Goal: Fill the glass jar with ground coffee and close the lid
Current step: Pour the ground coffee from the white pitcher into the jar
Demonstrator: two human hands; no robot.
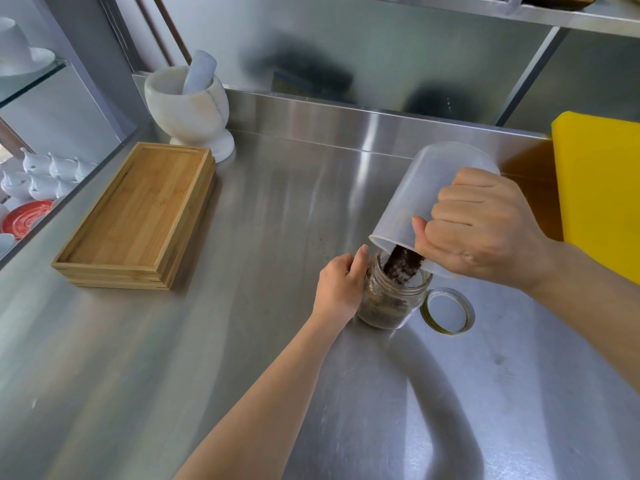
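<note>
Both hands engaged. Left hand (341, 284) wrapped around the far-left side of the glass jar (393, 299), fingers curled against the glass near the shoulder, thumb side hidden behind the jar; it braces the jar upright on the steel surface (277, 220). Right hand (479, 225) closed in a fist-like grip on the translucent plastic pitcher (426, 188); the handle itself is hidden under the fingers. Pitcher is tipped steeply, base up and away, rim directly over the jar mouth and apparently touching or just above it.

Ground coffee (401, 266) runs in a dark stream from the pitcher lip into the jar. Fill level reads as roughly the lower half; glass is dusty, so the estimate is loose.

Lid (448, 310) lies flat on the surface just right of the jar, inside face up, not touching it as far as can be told.

Judgement on technique: keep the stream centred on the mouth, since the pitcher rim is much wider than the opening and clumps could spill over the jar's edge. Ease the tilt as the level nears the neck; leave the threads clean so the lid seats. Left hand should keep the jar from sliding on the smooth steel.

Few dark specks on the surface beyond the jar.
</note>
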